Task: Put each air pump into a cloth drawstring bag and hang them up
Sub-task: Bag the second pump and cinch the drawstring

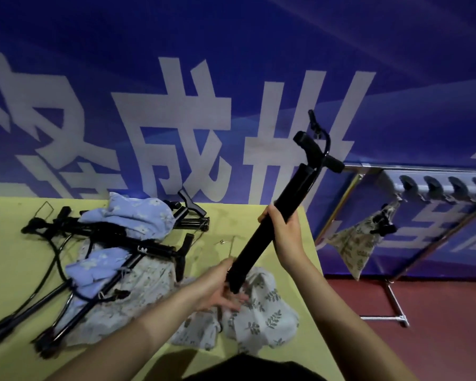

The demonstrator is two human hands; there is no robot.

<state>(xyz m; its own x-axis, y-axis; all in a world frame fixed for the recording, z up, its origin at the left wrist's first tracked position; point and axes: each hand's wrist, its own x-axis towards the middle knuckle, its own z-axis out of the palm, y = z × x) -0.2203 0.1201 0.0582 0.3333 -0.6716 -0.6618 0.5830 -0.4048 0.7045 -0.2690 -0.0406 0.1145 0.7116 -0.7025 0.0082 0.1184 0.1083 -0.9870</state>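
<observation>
My right hand (282, 232) grips the barrel of a black air pump (261, 237), held tilted with its T-handle up and to the right. The pump's lower end points into a white leaf-print drawstring bag (267, 314) lying on the table. At the bag's mouth, beside the pump's foot, my left hand (217, 287) holds the cloth. Several more black pumps (99, 259) lie at the left among blue floral bags (132, 215).
The yellow-green table (17, 273) ends just right of my hands. A metal rack (396, 298) with black hooks stands at the right, with one leaf-print bag (355, 243) holding a pump hanging on it. A blue banner covers the wall behind.
</observation>
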